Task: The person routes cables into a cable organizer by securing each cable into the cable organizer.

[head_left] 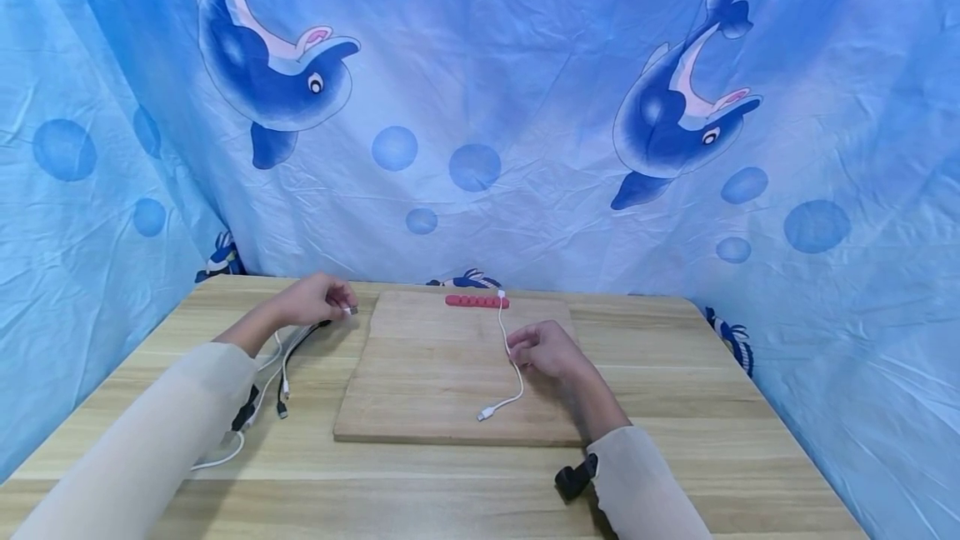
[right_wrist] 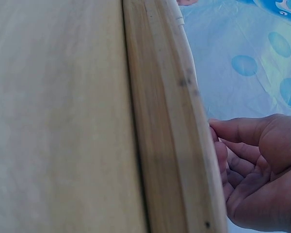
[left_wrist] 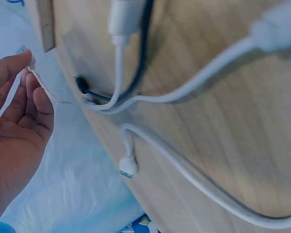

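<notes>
On the wooden board, a white charging cable runs from the right end of a red cable holder toward the front. My right hand has thumb and fingers curled at the middle of this cable and pinches it; the board's edge hides the fingertips in the right wrist view. Left of the board, my left hand pinches the plug end of another white cable, raised above the table. Below that hand lie several white cables and a black cable.
The cable bundle spreads over the left side of the wooden table, with loose plugs such as a black USB plug. A blue dolphin-print curtain encloses the back and sides. A black strap sits at the right cuff.
</notes>
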A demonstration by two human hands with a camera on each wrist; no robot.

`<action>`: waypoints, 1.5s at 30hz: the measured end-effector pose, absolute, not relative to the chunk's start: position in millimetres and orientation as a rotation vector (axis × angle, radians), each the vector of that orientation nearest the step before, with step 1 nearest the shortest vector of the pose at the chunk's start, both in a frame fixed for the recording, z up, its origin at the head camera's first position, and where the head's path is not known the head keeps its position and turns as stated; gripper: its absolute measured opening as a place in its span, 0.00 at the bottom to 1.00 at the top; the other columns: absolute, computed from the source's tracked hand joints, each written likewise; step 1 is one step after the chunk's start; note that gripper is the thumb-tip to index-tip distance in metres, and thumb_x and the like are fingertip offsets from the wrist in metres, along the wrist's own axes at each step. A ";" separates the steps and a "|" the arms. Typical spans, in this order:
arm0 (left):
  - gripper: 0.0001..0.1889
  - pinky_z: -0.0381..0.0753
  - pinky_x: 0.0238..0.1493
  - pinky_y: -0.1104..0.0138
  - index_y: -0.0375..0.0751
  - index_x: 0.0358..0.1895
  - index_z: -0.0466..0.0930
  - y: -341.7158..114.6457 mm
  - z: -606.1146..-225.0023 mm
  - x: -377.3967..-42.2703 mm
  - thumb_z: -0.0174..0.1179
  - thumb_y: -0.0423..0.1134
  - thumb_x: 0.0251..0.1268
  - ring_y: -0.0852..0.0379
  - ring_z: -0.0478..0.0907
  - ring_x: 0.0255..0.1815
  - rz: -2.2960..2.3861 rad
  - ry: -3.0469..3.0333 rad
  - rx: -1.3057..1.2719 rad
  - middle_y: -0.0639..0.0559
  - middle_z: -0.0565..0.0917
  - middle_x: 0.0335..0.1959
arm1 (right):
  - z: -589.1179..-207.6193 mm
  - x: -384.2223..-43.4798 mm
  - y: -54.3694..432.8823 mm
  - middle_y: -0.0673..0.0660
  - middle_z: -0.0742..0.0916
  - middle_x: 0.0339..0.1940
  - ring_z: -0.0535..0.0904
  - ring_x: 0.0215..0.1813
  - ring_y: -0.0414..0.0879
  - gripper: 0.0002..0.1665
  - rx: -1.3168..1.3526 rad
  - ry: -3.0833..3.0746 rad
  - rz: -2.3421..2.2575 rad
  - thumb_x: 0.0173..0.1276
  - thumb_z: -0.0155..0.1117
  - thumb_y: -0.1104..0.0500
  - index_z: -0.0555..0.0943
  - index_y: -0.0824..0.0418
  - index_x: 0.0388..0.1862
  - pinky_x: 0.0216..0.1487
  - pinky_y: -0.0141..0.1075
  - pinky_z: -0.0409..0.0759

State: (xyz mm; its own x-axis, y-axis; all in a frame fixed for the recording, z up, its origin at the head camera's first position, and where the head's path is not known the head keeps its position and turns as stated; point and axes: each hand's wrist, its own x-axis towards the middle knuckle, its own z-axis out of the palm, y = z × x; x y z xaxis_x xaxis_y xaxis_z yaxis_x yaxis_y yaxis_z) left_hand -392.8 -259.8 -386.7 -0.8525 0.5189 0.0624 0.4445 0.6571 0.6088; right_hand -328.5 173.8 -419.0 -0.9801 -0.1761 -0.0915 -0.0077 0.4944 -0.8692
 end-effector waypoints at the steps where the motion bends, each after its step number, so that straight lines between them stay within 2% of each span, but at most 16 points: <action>1: 0.06 0.82 0.39 0.65 0.31 0.43 0.83 -259.1 -384.7 -392.1 0.64 0.25 0.64 0.53 0.81 0.40 0.990 2.744 0.803 0.45 0.86 0.38 | -419.0 -328.3 173.7 0.55 0.89 0.33 0.84 0.33 0.43 0.12 -0.160 2.564 -1.494 0.66 0.68 0.72 0.87 0.67 0.48 0.32 0.34 0.82; 7: 0.08 0.82 0.41 0.65 0.32 0.46 0.82 -254.8 -372.1 -387.9 0.65 0.28 0.66 0.52 0.81 0.41 1.113 2.760 0.746 0.45 0.85 0.39 | -419.4 -328.2 172.8 0.55 0.90 0.34 0.83 0.33 0.43 0.12 -0.173 2.558 -1.495 0.66 0.68 0.72 0.86 0.68 0.48 0.32 0.34 0.81; 11: 0.09 0.82 0.41 0.62 0.33 0.48 0.82 -254.0 -362.7 -386.3 0.65 0.31 0.68 0.52 0.80 0.40 1.145 2.787 0.685 0.45 0.84 0.39 | -420.4 -328.7 172.6 0.55 0.90 0.34 0.83 0.33 0.43 0.12 -0.168 2.560 -1.496 0.66 0.68 0.72 0.87 0.68 0.48 0.32 0.34 0.81; 18: 0.12 0.81 0.39 0.62 0.31 0.51 0.82 -251.9 -345.3 -383.2 0.66 0.35 0.69 0.52 0.80 0.41 1.183 2.796 0.656 0.43 0.85 0.42 | -420.9 -329.2 172.0 0.55 0.90 0.33 0.83 0.32 0.43 0.12 -0.169 2.561 -1.492 0.66 0.68 0.72 0.87 0.68 0.47 0.31 0.34 0.81; 25: 0.12 0.81 0.44 0.57 0.35 0.52 0.83 -242.3 -329.3 -378.8 0.65 0.36 0.71 0.50 0.81 0.44 1.191 2.795 0.642 0.43 0.85 0.46 | -419.0 -327.4 171.5 0.56 0.89 0.33 0.83 0.32 0.44 0.13 -0.184 2.558 -1.496 0.65 0.67 0.73 0.86 0.69 0.48 0.31 0.34 0.81; 40: 0.11 0.80 0.43 0.62 0.34 0.51 0.83 -219.2 -294.2 -378.4 0.66 0.34 0.69 0.49 0.80 0.45 1.255 2.796 0.723 0.42 0.85 0.46 | -419.7 -327.6 169.3 0.56 0.89 0.32 0.82 0.32 0.43 0.11 -0.213 2.613 -1.447 0.64 0.69 0.71 0.87 0.68 0.46 0.31 0.35 0.81; 45: 0.10 0.79 0.38 0.63 0.37 0.49 0.83 -208.8 -284.8 -382.8 0.65 0.34 0.68 0.45 0.79 0.42 1.309 2.793 0.747 0.44 0.85 0.44 | -417.9 -327.4 167.0 0.54 0.88 0.31 0.81 0.32 0.43 0.11 -0.222 2.639 -1.421 0.64 0.70 0.71 0.87 0.67 0.46 0.31 0.35 0.81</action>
